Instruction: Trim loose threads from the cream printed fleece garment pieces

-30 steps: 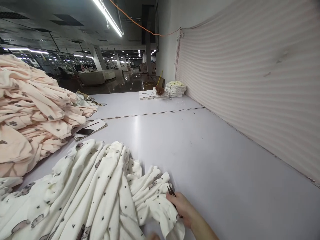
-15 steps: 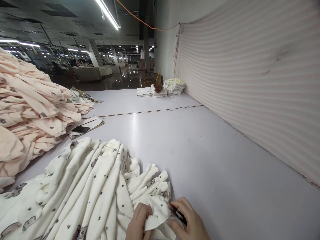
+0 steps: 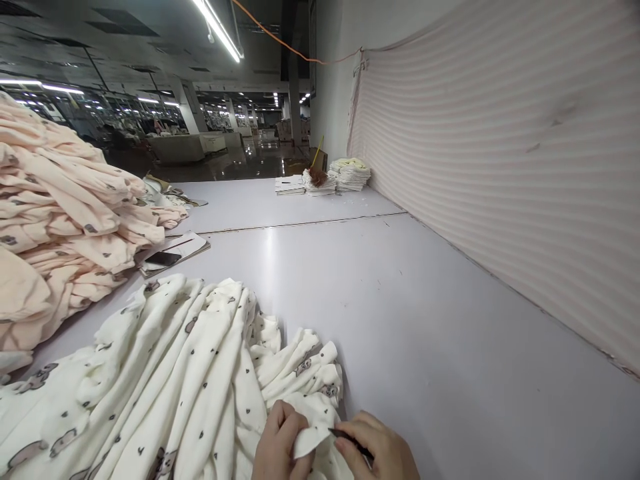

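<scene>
Two hands, left hand [image 3: 280, 443] pinching white garment [image 3: 307, 437], right hand [image 3: 377, 450] closed on, seemingly, one snips [image 3: 350, 440], two fabric heaps.

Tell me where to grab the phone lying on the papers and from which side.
Grip the phone by its two long edges, coming from above. It lies flat, screen up, on the papers; the peach garment pile crowds its left side.

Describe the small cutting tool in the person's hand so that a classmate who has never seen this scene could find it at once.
Start at the long white table and find the heap of white printed garments at its near edge. At the heap's right end two hands pinch a fabric corner. The dark snips lie in the right hand, the only dark metal thing there.
</scene>
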A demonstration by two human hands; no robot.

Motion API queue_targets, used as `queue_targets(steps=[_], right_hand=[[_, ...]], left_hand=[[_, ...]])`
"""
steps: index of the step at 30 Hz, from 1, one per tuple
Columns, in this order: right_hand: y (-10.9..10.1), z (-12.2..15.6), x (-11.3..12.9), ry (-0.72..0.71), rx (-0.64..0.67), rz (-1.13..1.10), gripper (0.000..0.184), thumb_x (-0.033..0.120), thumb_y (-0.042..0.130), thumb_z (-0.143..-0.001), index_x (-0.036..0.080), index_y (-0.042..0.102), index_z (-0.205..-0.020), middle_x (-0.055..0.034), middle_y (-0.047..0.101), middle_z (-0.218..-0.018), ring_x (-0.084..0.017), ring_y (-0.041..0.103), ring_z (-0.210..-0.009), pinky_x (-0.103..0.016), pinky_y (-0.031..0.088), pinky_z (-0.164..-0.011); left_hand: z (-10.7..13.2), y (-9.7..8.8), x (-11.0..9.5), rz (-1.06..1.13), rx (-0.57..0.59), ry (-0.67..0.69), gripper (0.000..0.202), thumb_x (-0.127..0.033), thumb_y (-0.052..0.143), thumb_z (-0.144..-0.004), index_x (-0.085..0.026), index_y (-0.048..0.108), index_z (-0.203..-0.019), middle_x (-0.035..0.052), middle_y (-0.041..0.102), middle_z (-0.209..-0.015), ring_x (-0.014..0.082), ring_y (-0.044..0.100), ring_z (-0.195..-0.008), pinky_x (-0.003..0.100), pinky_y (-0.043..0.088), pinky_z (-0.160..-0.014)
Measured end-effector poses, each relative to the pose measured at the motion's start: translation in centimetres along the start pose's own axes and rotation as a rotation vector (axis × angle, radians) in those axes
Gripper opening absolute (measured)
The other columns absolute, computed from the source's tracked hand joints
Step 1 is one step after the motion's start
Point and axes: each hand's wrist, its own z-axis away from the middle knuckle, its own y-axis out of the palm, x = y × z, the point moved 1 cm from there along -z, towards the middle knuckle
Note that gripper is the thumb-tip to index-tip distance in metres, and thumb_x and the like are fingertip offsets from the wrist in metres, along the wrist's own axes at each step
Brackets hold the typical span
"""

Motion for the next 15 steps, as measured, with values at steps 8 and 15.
queue_targets(steps=[8, 15], right_hand=[[3.4, -2.1, -2.2, 0.058, -0.236, -0.209, 0.004, 0.025, 0.058, -0.08, 0.023, 0.06, -0.078, 0.0001, 0.067, -0.072, -0.018, 0.065, -0.066, -0.022, 0.049, -0.062], [4.7, -1.8, -2.1, -0.156, -0.258, -0.331, 0.014, 0.032, 0.063, -0.08, 0.025, 0.07, -0.09, -0.0022, 0.074, -0.081, -0.018, 0.069, -0.072, -0.019, 0.05, -0.067]], left_hand=[[-0.9, 1.2, 0.6, 0.544, 0.238, -0.463, 0.043, -0.059, 0.065, -0.071, -0.017, 0.057, -0.072, -0.003, 0.052, -0.061, 0.0137, 0.048, -0.058, 0.025, 0.038, -0.06], [-1.6, 0.7, 0.4, 0.593, 0.327, -0.428, 0.048, -0.063, 0.062, -0.073, -0.015, 0.063, -0.075, -0.0005, 0.058, -0.069, 0.0169, 0.051, -0.073, 0.028, 0.04, -0.078]])
